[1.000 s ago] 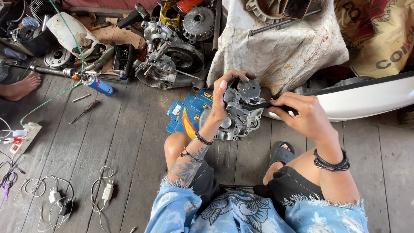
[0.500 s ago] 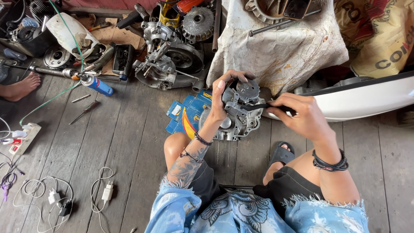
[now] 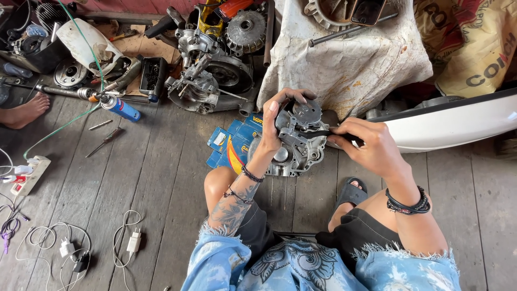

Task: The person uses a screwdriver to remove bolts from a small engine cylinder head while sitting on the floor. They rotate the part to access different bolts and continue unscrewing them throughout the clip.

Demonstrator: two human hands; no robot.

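I sit on a grey plank floor with a silver metal engine casing (image 3: pixel 299 148) held up in front of my knees. My left hand (image 3: pixel 280 116) grips the casing's upper left edge, fingers curled over the top. My right hand (image 3: pixel 369 145) is shut on a black-handled tool (image 3: pixel 328 132), whose tip points left into the middle of the casing. Under the casing lies a blue and yellow flattened carton (image 3: pixel 231 143).
An engine block with gears (image 3: pixel 212 75) stands at the back, beside a dirty white cloth (image 3: pixel 344 59) draped over parts. A blue spray can (image 3: pixel 119 108), screwdrivers (image 3: pixel 105 141), chargers (image 3: pixel 132 242) and a power strip (image 3: pixel 27 175) lie left. Another person's foot (image 3: pixel 24 110) shows far left. White bodywork (image 3: pixel 452 124) right.
Both hands stay on the casing and the tool. The casing has shifted only slightly; nothing was let go or picked up.
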